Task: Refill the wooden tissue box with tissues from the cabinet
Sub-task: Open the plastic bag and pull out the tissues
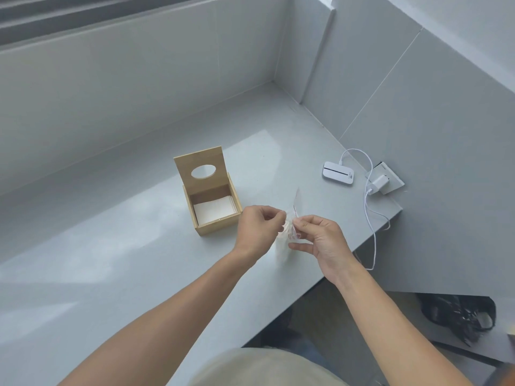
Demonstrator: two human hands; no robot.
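The wooden tissue box [216,222] stands on the grey counter [111,246] with its lid, which has an oval hole, tilted up and open. A low layer of white tissues [213,211] lies inside it. Just right of the box, a pack of white tissues in clear plastic wrap [282,250] stands on end on the counter. My left hand [257,228] and my right hand [320,240] both pinch the wrap at the pack's top, where thin red print shows. A flap of the wrap sticks up between my hands.
A small white device [338,173] lies at the counter's right end, cabled to a white charger [377,183] in a wall socket. The cable [373,232] hangs over the counter's right edge. A black bag [462,316] lies on the floor below.
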